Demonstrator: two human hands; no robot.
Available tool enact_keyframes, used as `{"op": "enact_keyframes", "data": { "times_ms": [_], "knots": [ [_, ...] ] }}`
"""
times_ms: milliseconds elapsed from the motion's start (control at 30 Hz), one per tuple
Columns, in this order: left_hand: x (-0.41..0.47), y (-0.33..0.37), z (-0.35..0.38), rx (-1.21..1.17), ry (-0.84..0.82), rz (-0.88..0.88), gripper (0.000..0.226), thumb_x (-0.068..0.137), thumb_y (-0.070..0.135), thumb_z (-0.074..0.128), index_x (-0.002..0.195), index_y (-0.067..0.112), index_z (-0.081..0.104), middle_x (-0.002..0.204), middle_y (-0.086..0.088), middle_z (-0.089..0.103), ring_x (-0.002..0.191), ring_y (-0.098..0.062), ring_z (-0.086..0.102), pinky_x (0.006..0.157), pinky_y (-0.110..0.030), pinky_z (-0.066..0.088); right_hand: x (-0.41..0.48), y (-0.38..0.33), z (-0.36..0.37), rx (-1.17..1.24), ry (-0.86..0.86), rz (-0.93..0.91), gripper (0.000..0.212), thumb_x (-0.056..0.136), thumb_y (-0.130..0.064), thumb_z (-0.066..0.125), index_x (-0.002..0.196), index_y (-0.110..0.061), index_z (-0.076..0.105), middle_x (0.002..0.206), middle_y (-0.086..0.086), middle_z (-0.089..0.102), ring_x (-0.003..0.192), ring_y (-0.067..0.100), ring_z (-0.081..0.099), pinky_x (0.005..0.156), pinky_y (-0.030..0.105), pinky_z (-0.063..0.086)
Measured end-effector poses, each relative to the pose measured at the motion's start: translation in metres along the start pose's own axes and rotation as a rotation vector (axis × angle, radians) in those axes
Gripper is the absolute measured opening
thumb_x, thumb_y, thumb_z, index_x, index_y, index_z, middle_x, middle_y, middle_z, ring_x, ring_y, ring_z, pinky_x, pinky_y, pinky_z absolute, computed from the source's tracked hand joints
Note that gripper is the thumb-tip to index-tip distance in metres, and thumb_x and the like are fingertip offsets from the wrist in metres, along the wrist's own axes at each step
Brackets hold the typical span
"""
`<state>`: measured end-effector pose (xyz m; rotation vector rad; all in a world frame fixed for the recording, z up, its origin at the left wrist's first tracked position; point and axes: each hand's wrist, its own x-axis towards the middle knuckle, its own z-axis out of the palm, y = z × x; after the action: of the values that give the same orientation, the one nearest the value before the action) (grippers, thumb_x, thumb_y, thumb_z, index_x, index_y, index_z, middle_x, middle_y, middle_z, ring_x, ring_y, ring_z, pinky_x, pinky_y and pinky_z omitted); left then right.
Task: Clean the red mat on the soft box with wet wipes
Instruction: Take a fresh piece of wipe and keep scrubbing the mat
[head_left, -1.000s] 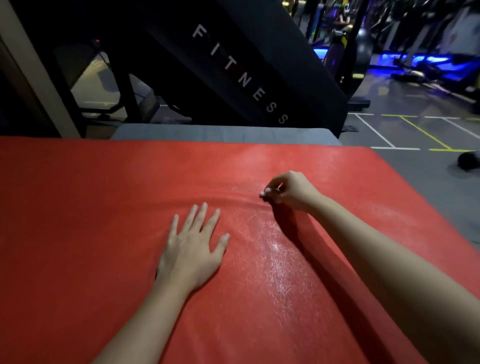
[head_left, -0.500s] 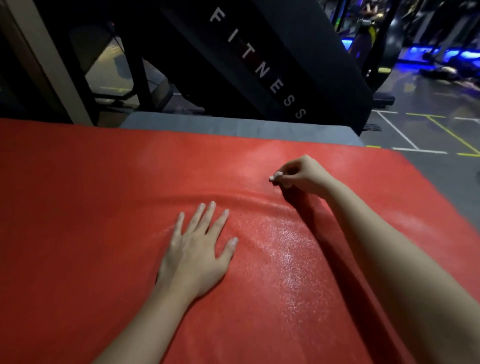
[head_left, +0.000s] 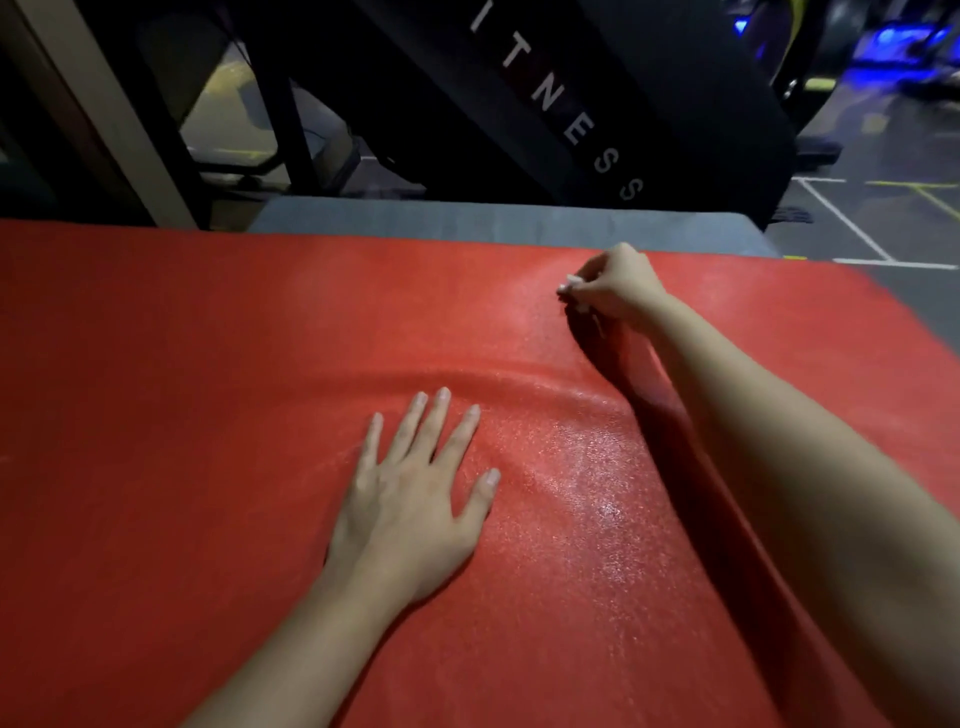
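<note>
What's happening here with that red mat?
A person is cleaning the red mat. The left hand lies flat on it, palm down. The right hand, farther out, is curled and seems to pinch a small pale wipe against the mat. A wet-looking shiny patch shows between the arms.
</note>
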<state>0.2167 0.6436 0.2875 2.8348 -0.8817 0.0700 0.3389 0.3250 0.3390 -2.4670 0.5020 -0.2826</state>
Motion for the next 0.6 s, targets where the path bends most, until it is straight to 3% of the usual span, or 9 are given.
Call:
{"op": "enact_keyframes", "data": {
  "times_ms": [67, 233, 367, 500, 533, 600],
  "knots": [
    [0.001, -0.001, 0.001, -0.007, -0.007, 0.004, 0.072, 0.096, 0.068, 0.003, 0.162, 0.040, 0.003, 0.170, 0.008, -0.008, 0.155, -0.008, -0.016, 0.127, -0.047, -0.004, 0.011, 0.003, -0.004, 0.010, -0.046, 0.019, 0.014, 0.083, -0.028, 0.075, 0.080, -0.015, 0.077, 0.069, 0.006, 0.071, 0.046, 0.002, 0.053, 0.048, 0.018, 0.042],
    [0.001, -0.003, 0.002, 0.023, -0.014, 0.014, 0.071, 0.097, 0.069, 0.003, 0.162, 0.039, 0.001, 0.170, 0.009, -0.010, 0.155, -0.007, -0.018, 0.127, -0.047, -0.002, 0.055, -0.004, 0.017, 0.022, 0.199, 0.050, 0.009, 0.085, -0.015, 0.070, 0.086, -0.010, 0.077, 0.082, 0.006, 0.074, 0.081, 0.011, 0.069, 0.071, 0.020, 0.048],
    [0.002, -0.005, 0.004, 0.012, -0.005, 0.010, 0.071, 0.099, 0.068, 0.006, 0.163, 0.037, 0.009, 0.171, 0.007, -0.001, 0.156, -0.008, -0.011, 0.127, -0.049, 0.004, 0.080, -0.004, 0.024, 0.104, 0.258, 0.180, 0.011, 0.087, -0.008, 0.064, 0.086, -0.005, 0.074, 0.093, 0.004, 0.075, 0.079, 0.004, 0.062, 0.068, 0.018, 0.041],
    [0.003, -0.006, 0.005, 0.002, -0.002, 0.021, 0.072, 0.098, 0.069, 0.005, 0.162, 0.039, 0.005, 0.170, 0.009, -0.006, 0.155, -0.007, -0.015, 0.127, -0.047, -0.002, 0.075, -0.012, 0.027, -0.054, 0.187, 0.148, 0.013, 0.087, -0.021, 0.069, 0.082, -0.009, 0.071, 0.093, 0.008, 0.072, 0.092, 0.023, 0.067, 0.084, 0.032, 0.049],
    [0.003, -0.005, 0.005, 0.001, 0.012, 0.018, 0.071, 0.098, 0.069, 0.005, 0.163, 0.038, 0.007, 0.171, 0.008, -0.004, 0.155, -0.008, -0.014, 0.127, -0.048, -0.002, 0.070, -0.012, 0.025, -0.110, 0.136, 0.119, 0.018, 0.087, -0.025, 0.070, 0.077, -0.011, 0.070, 0.088, 0.009, 0.070, 0.091, 0.025, 0.067, 0.084, 0.032, 0.049],
    [0.004, -0.004, 0.005, 0.007, 0.014, 0.012, 0.071, 0.098, 0.069, 0.006, 0.163, 0.039, 0.007, 0.171, 0.008, -0.003, 0.156, -0.009, -0.013, 0.127, -0.048, -0.001, 0.058, -0.013, 0.015, -0.123, 0.003, 0.040, 0.025, 0.086, -0.031, 0.074, 0.071, -0.011, 0.069, 0.072, 0.008, 0.067, 0.070, 0.018, 0.064, 0.066, 0.026, 0.047]
  ]
}}
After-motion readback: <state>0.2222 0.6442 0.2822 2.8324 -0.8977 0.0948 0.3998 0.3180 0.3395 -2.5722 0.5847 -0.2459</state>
